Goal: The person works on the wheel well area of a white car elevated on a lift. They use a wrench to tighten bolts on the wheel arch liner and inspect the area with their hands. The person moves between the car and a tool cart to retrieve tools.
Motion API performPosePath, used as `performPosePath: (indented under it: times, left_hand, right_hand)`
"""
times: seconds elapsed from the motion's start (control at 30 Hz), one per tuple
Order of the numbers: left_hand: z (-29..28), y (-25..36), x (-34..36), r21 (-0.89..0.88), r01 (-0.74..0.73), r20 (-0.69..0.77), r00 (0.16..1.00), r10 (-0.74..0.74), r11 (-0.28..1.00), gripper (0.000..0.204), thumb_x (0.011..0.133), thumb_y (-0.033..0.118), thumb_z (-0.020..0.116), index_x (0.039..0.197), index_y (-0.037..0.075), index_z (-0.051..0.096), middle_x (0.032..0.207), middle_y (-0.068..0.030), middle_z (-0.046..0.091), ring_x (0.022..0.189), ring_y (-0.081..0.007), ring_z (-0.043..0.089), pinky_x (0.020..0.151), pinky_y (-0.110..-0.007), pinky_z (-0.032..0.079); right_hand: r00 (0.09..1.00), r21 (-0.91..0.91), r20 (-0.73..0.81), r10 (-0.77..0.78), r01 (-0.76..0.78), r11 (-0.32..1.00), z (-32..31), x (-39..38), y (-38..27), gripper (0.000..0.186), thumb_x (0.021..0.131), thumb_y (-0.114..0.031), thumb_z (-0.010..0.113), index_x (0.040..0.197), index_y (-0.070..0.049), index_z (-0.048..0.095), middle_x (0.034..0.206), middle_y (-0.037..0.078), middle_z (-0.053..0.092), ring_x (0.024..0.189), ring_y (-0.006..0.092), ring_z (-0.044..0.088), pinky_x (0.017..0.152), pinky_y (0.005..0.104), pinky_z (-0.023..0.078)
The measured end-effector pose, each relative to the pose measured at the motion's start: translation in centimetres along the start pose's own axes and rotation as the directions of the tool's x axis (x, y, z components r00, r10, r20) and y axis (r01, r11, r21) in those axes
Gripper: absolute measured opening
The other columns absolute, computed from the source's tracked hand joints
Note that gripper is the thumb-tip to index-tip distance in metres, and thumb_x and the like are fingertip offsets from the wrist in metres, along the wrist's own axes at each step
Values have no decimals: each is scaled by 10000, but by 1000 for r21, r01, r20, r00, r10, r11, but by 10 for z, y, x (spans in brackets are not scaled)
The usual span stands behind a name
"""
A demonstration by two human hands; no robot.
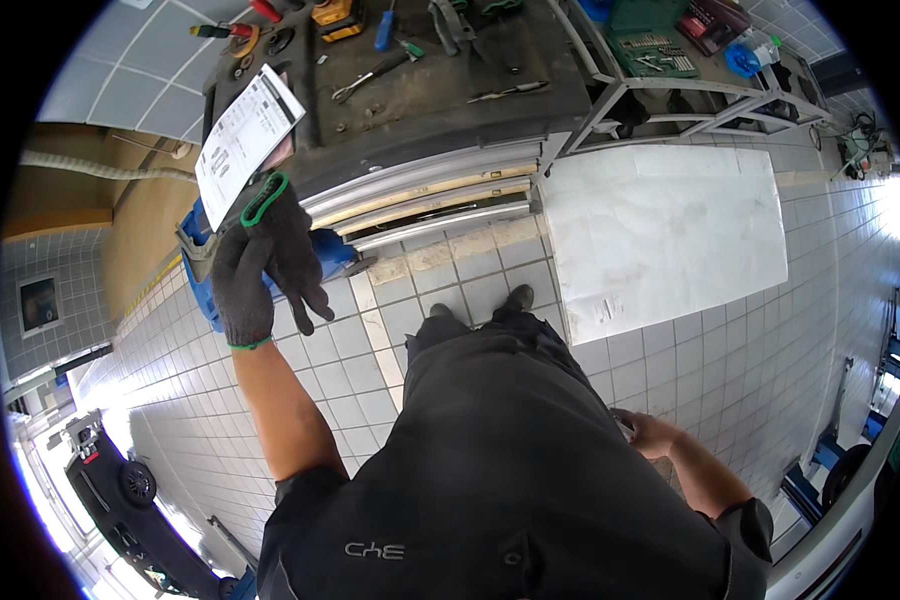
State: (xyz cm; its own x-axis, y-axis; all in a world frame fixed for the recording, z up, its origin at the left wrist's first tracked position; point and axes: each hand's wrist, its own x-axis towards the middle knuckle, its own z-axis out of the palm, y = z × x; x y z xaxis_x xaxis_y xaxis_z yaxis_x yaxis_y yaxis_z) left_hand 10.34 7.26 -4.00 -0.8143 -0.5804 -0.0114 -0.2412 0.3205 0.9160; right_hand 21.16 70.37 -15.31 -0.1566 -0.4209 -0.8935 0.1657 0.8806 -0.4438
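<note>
Grasps a limp, knitted grey glove (287, 238) in the gloved left hand (242, 292), below a flat paper sheet (245, 145). Curves the bare right hand (652, 436) beside the dark shirt (510, 450); cannot tell its grip.

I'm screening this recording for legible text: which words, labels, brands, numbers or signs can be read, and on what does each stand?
Printed sheet by the gloved left hand: print and small pictures, too small to read.
Dark top: pale lettering on the chest, upside down in this view; not copied out here.
Drawer fronts: tiny dark marks, too small to read.
</note>
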Motion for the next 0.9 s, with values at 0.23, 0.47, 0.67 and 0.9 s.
performPosePath:
  times: [0.23,0.47,0.67,0.9]
  left_hand:
    - [14,-17,9,-120,1,30,1000,3,993,329,907,145,651,1182,-32,690,1064,-65,700,985,-155,613,881,-308,479]
    - [1,-18,50,-147,-11,37,999,17,989,302,917,151,654,1155,-29,697,1029,-81,708,950,-148,604,852,-306,481]
    - [-30,-44,94,-185,-30,66,997,43,982,307,911,154,660,1154,-29,699,1005,-78,709,937,-140,598,837,-299,477]
    - [-60,-71,143,-173,-23,112,993,43,985,286,934,158,629,1159,-10,684,958,-34,664,881,-115,568,773,-270,447]
  right_hand:
    - [987,-59,-96,-126,121,991,-12,118,5,866,879,-331,708,1616,-251,262,1413,232,594,1314,416,556,1075,490,470]
    - [988,-125,-146,49,-67,990,-6,192,10,721,887,-277,656,1561,-259,402,1279,232,679,1209,429,627,983,479,523]
    - [939,361,-13,344,-316,877,-12,193,-65,680,940,-362,637,1568,-227,412,1308,230,672,1211,342,650,988,493,523]
    - [973,787,138,184,-221,576,70,208,-62,677,965,-394,622,1581,-236,389,1350,226,646,1230,304,633,1026,488,506]
